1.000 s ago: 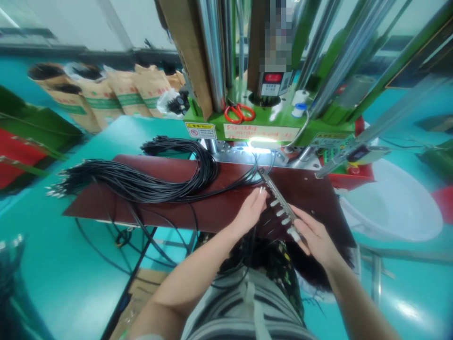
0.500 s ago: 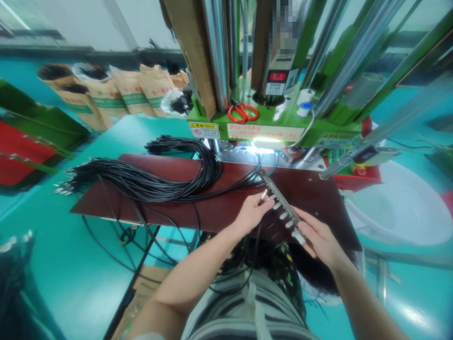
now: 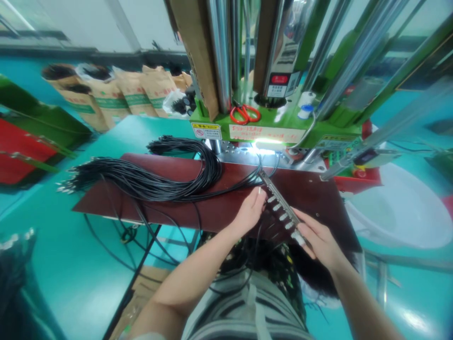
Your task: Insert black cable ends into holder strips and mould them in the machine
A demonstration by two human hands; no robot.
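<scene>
My right hand [image 3: 316, 233] grips the lower end of a narrow metal bar [image 3: 279, 196], which slants up and left above the brown board. Several silvery cable connectors [image 3: 283, 216] stick out along the bar's left side. My left hand [image 3: 250, 208] is closed in a pinch just left of the bar, apart from it. Between its fingers is a cable end [image 3: 260, 191] with a pale tip; the rest of that piece is hidden by the fingers. A thick bundle of black cables [image 3: 159, 184] lies on the board to the left, metal ends pointing left.
The brown board [image 3: 311, 198] lies before a green press [image 3: 219, 115] with a lit work area. Red-handled scissors [image 3: 245, 114] and a thread spool [image 3: 305, 111] rest on the press. A white basin [image 3: 399, 208] is at right; paper sacks [image 3: 130, 94] stand behind.
My left hand has moved slightly up and left, away from the bar's connectors, with the cable end pinched in it. My right hand and the bar have hardly moved.
</scene>
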